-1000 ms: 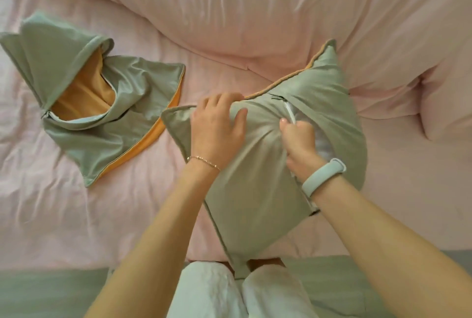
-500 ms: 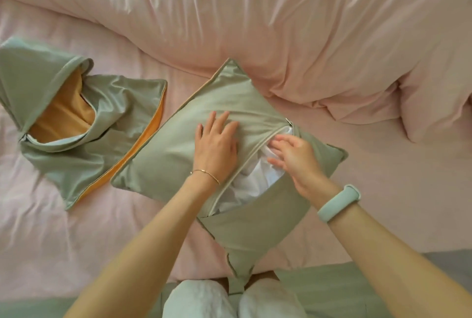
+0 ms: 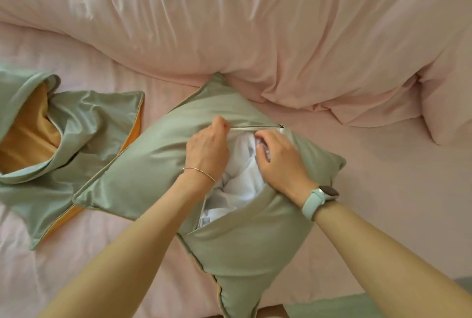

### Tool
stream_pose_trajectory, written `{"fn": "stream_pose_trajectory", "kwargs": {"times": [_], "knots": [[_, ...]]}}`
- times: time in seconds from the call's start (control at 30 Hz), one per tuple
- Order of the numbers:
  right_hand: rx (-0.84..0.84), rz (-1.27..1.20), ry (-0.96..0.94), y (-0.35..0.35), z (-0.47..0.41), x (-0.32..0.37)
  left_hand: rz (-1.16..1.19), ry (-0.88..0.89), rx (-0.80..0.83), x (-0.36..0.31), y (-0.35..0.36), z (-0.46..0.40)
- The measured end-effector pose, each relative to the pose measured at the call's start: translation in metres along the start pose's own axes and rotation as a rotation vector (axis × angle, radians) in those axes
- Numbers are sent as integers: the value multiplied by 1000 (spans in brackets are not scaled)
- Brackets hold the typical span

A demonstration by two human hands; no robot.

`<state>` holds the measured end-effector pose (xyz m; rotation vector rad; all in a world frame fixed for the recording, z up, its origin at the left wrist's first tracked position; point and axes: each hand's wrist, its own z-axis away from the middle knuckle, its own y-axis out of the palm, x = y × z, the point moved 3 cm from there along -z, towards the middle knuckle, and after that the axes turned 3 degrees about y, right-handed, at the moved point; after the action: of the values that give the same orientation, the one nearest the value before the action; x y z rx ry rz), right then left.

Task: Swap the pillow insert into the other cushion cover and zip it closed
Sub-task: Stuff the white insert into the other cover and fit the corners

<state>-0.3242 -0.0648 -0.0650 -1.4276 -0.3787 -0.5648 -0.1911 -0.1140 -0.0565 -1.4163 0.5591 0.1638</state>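
A sage-green cushion cover (image 3: 158, 164) lies on the pink bed in front of me, its zipper gaping open. The white pillow insert (image 3: 240, 184) shows through the opening. My left hand (image 3: 208, 150) grips the upper edge of the zipper opening with curled fingers. My right hand (image 3: 279, 156) pinches the cover's other edge by the white insert near the zipper's far end. A second cover (image 3: 84, 133), green with an orange lining, lies empty and crumpled to the left.
A bulky pink duvet (image 3: 255, 23) is heaped across the back of the bed. A pink pillow (image 3: 452, 103) sits at the right edge. The pink sheet (image 3: 383, 190) stretches to the right of the cushion.
The cushion went from tilted up to lying flat, with the zipper opening facing me. My left hand moved from pressing flat on the cover to gripping the zipper edge; my right hand curled onto the opposite edge.
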Motion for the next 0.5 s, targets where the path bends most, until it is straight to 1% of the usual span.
{"fn": "stream_pose_trajectory", "kwargs": {"times": [0.07, 0.1, 0.13, 0.17, 0.23, 0.3, 0.33, 0.4, 0.43, 0.5], "knots": [[52, 112, -90, 9, 6, 2, 219, -275, 103, 13, 5, -11], [70, 142, -127, 12, 7, 4, 326, -380, 130, 20, 7, -18], [87, 161, -166, 14, 7, 4, 407, -443, 141, 24, 4, -23], [95, 189, -210, 15, 7, 5, 471, -464, 137, 27, 3, -26], [92, 255, -282, 19, 8, 7, 536, -439, 168, 28, -1, -27], [90, 244, -306, 19, 8, 10, 517, -326, 238, 22, -6, -21], [96, 193, -296, 18, 8, 12, 457, -257, 291, 19, -8, -18], [106, 35, -207, 15, 5, 15, 214, -154, 375, 19, -8, -16], [117, -47, -129, 12, 1, 15, 84, -120, 359, 19, -9, -17], [128, -115, 4, 9, -7, 15, -111, -2, 202, 14, -16, -22]]}}
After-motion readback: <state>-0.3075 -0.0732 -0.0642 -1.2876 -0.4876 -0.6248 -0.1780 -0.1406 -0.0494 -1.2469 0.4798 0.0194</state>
